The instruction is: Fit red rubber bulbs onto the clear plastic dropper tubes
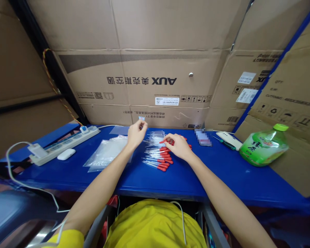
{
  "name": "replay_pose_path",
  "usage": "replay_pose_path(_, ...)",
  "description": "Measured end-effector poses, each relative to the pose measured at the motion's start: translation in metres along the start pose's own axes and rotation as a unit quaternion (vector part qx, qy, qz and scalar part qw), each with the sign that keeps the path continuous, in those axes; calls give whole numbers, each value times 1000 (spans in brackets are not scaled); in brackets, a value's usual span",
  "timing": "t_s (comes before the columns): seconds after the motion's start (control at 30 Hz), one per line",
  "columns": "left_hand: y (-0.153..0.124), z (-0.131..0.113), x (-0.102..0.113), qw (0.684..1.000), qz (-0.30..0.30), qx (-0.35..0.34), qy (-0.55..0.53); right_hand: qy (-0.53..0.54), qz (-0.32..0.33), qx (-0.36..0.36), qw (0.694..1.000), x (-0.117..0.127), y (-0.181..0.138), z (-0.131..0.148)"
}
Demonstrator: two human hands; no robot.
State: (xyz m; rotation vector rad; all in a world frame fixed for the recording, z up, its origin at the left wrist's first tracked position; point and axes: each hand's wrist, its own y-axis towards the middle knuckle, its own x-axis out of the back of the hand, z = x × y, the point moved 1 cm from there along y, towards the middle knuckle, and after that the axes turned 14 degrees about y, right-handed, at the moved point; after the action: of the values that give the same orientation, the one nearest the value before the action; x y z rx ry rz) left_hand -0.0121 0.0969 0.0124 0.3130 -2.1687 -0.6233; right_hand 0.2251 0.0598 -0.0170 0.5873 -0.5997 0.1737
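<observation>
My left hand [137,133] is raised over the blue table, its fingers curled in and pinched together. A small white label with blue and red print [141,118] shows just beyond those fingers; whether they hold it I cannot tell. My right hand [177,146] has thumb and forefinger closed on the red bulb of a dropper [162,141]. Around and below it lies a fanned pile of droppers [163,160], thin clear tubes with red bulbs pointing right. Clear plastic bags [105,153] lie stacked flat, left of the pile, partly behind my left forearm.
At the left are a power strip [67,144] with a plugged charger and a white case [66,154]. Rightward lie a phone [203,137], a green-handled screwdriver [227,144], a cream-coloured object [229,139] and a green bottle [263,146]. Cardboard walls [155,75] enclose the table's back and sides.
</observation>
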Motion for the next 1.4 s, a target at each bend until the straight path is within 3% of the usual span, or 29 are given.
replay_pose_path(0.07,-2,-2,-2,988,60,-116,81,-10,29,3,1000,-4,-1,-3)
replay_pose_path(0.17,-5,-2,-11,941,185,-250,133,-26,51,-6,998,-6,-1,-8)
replay_pose_path(0.27,-6,4,-17,915,243,-278,161,-41,68,-14,997,-7,0,-15)
replay_pose_path(0.43,-5,11,-20,902,276,-274,190,-82,89,-18,992,-8,1,-16)
replay_pose_path(0.57,-5,11,-22,900,276,-274,198,-143,46,-34,988,3,1,-10)
replay_pose_path(0.8,-4,15,-22,909,254,-272,189,-214,-61,-115,968,52,4,-24)
replay_pose_path(0.97,-3,12,-18,941,187,-252,127,-200,12,-195,960,73,-2,-40)
replay_pose_path(1.17,-9,-4,-17,965,126,-205,101,-143,93,-233,957,74,-8,-57)
replay_pose_path(1.4,-15,-9,-33,957,155,-238,51,-154,84,-237,955,73,-8,-58)
